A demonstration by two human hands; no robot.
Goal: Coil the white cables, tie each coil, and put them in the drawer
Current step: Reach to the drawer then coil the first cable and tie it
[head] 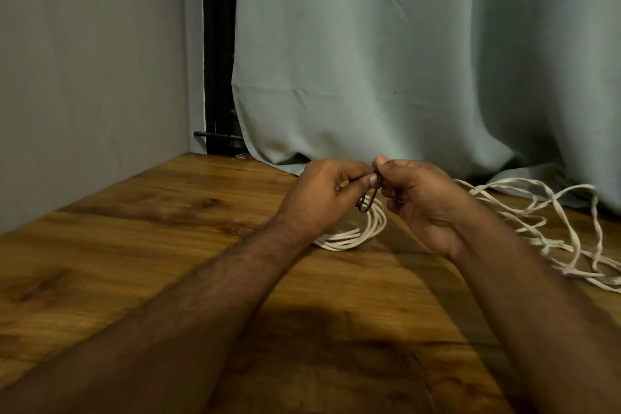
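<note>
A coiled white cable (361, 232) lies on the wooden table (141, 245), partly hidden under my hands. A thin dark tie (367, 203) loops around the coil's upper edge. My left hand (324, 193) and my right hand (420, 198) meet just above the coil, both pinching the tie's ends between thumb and fingers. A second white cable (551, 225) sprawls loose and tangled on the table to the right. No drawer is in view.
A grey-green curtain (386, 60) hangs along the table's back edge, its hem touching the tabletop. A grey wall (90, 77) closes off the left side. A small orange item (242, 156) lies at the back corner.
</note>
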